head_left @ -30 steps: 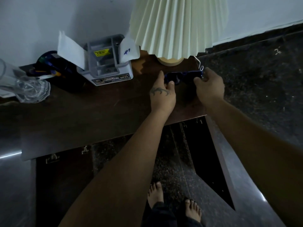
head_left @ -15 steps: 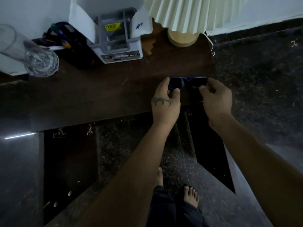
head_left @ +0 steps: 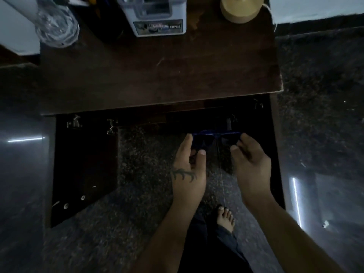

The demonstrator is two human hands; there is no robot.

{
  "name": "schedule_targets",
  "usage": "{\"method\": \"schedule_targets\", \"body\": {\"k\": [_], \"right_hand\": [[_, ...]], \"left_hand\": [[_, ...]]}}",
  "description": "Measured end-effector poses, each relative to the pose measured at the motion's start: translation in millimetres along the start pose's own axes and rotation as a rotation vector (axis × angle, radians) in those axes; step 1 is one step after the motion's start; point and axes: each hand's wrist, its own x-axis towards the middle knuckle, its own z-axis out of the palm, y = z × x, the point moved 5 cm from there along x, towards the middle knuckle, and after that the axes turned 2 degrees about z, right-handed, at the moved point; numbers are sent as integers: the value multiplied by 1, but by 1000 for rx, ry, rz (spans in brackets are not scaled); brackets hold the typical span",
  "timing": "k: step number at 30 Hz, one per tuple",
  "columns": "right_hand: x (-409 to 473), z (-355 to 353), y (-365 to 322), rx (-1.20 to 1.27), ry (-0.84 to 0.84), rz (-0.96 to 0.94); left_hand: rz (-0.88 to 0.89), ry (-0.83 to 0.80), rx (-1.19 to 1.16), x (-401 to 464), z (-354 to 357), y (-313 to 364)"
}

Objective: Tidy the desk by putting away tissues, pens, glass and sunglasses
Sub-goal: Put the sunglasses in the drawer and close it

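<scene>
You've drawn the sunglasses (head_left: 215, 138) off the tabletop (head_left: 157, 79), now beyond your grip, left hand (head_left: 189, 170) and right hand (head_left: 250, 164) each pinching an end, ready for stowing.

one sunglasses (head_left: 215, 137), one glass (head_left: 57, 26), two hands (head_left: 189, 174)

Glass (head_left: 59, 26) left on desk (head_left: 157, 75); organizer (head_left: 157, 16) middle; lamp base (head_left: 241, 9) right.
</scene>
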Motion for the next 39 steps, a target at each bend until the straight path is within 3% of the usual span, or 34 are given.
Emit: {"method": "schedule_targets", "body": {"k": [12, 20, 32, 39], "right_hand": [[101, 105, 39, -47, -96, 14], [169, 132, 39, -50, -23, -56], [184, 137, 44, 32, -35, -105], [168, 120, 45, -33, -8, -102]], "left_hand": [[50, 95, 41, 125, -13, -68], [39, 7, 169, 191, -6, -78], [66, -16, 271, 207, -1, -80], [106, 86, 154, 183, -10, -80]]}}
